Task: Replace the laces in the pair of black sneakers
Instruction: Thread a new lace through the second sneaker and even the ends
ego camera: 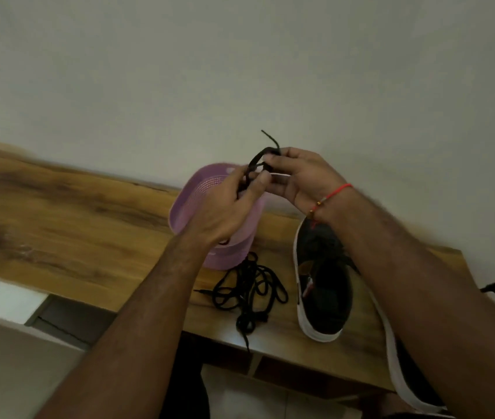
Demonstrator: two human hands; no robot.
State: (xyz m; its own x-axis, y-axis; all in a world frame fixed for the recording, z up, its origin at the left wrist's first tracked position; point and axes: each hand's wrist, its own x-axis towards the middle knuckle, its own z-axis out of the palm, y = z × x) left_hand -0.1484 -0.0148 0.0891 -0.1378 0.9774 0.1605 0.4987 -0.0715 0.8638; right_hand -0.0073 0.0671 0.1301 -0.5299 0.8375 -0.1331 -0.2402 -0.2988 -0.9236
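Black sneaker w/ white sole (325,285) lies on the wooden table (74,225), heel at the near edge, toe toward the far edge, partly under the right forearm. Eyelet area dark, lacing not discernible. Small red-and-white tag on its side; no writing legible. Second sneaker (403,376) at the table's near right corner, mostly hidden by the right arm; only white sole strip and some black upper visible. Loose black laces (249,291) lie in a tangled heap just left of the first sneaker, one end trailing over the near edge. Pink basket (186,213) stands beyond the heap, toward the far edge, partly behind the left hand.

Both hands raised above the table, close together. Left hand (228,210): fingers curled, thumb and fingertips pinching a black lace (255,161). Right hand (303,179): fingers curled, pinching the same lace at its loop; lace tip sticks up past the fingers. Red thread bracelet (335,193) on right wrist. Pale wall (240,71) behind.
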